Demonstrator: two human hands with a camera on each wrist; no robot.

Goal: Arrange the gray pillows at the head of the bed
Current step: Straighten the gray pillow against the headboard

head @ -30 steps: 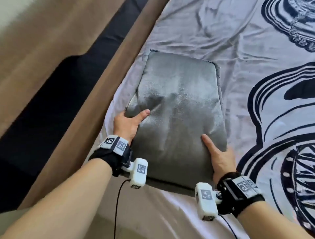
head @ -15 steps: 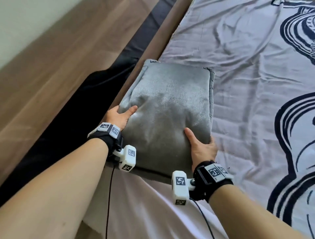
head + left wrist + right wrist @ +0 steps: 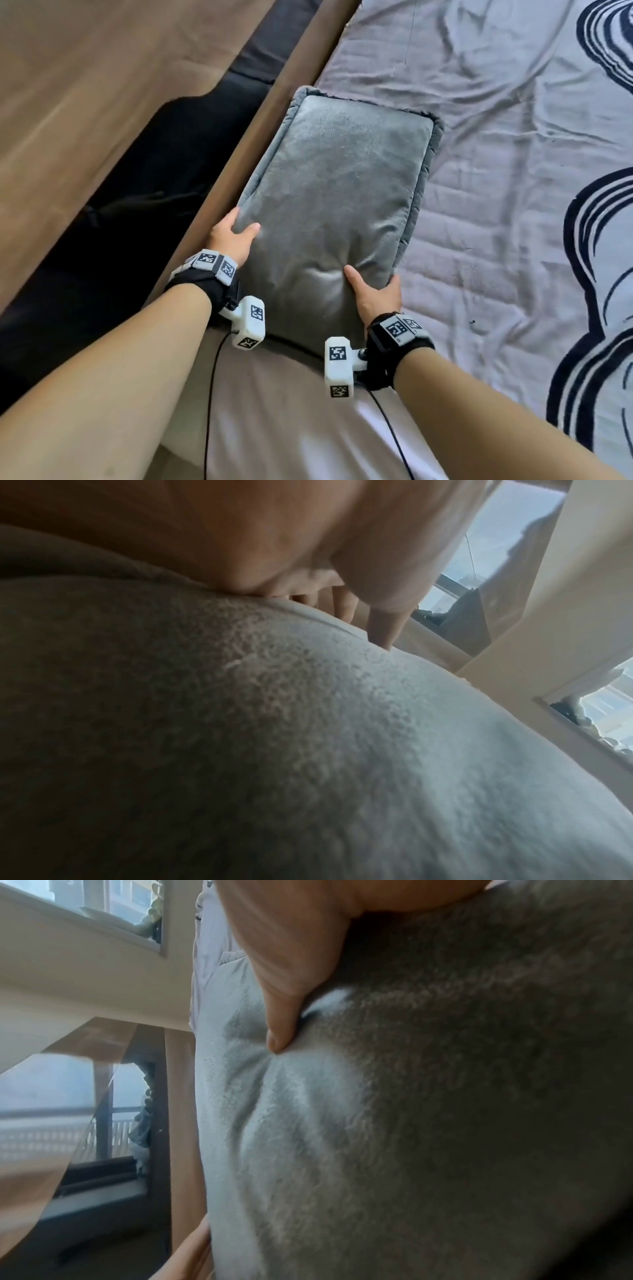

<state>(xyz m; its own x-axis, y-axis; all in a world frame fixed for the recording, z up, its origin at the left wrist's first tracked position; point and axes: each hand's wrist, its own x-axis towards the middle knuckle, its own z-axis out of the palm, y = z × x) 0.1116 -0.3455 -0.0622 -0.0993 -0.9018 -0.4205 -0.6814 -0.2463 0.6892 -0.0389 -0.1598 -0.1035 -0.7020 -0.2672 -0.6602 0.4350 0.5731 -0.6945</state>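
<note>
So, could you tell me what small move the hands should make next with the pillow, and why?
Probably lower the pillow flat against the wooden bed frame and let go. The left hand and right hand grip its near corners, thumbs on top, and its left edge already lines up along the frame at the side of the sheet.

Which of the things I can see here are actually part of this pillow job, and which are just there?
Part of the job:
gray pillow
left hand, holding its left edge
right hand, holding its near right corner
bed sheet it lies on

Just there:
brown bed frame rail
wooden floor
window
</note>
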